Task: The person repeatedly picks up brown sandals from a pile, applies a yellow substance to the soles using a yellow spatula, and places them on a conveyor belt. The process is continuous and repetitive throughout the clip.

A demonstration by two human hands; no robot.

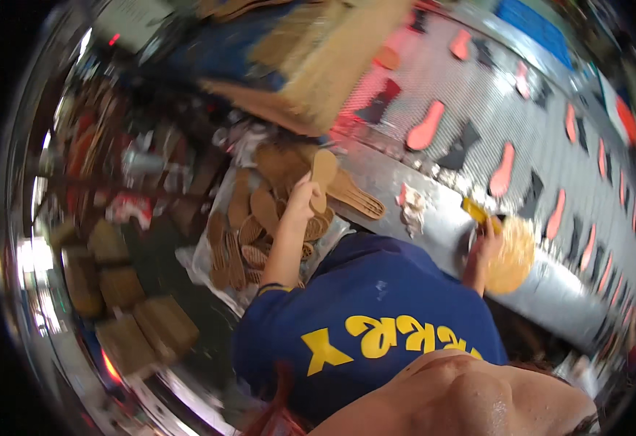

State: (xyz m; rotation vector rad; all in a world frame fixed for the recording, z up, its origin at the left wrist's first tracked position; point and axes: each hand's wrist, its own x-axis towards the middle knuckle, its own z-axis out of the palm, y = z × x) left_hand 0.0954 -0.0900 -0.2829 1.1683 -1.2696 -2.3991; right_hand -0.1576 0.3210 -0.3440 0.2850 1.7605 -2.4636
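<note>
Steel table (405, 189) runs beside a perforated belt (478, 102) carrying many orange and black insoles; left hand (305, 200) fingers pinch one tan insole (324, 174) above a brown pile (260, 232), right hand (489, 247) fingers grip one yellow-handled brush (510, 254)

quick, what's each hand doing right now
Left hand: closed on a tan insole, lifted over the insole pile.
Right hand: gripping a yellow-handled brush, against a round tan piece.
</note>
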